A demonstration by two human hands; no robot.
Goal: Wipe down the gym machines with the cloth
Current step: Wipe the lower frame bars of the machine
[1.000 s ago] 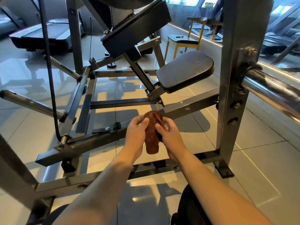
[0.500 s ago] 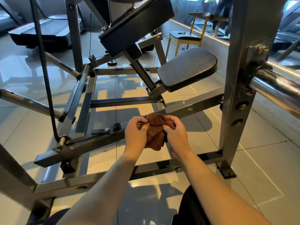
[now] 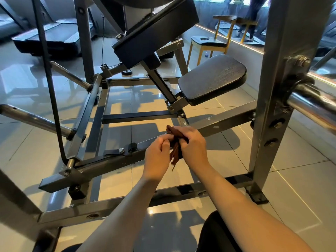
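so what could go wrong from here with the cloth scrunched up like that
The crumpled brown cloth is wadded tight between the left hand and right hand, so a wipe may cover little and skip spots. A loose end dangles below and could snag. Both hands sit near the grey steel frame bar; knuckles might scrape its edges.

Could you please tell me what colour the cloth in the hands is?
The cloth is reddish brown; the head view shows it.

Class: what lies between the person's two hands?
A bunched brown cloth, held by the left hand and the right hand, seen in the head view.
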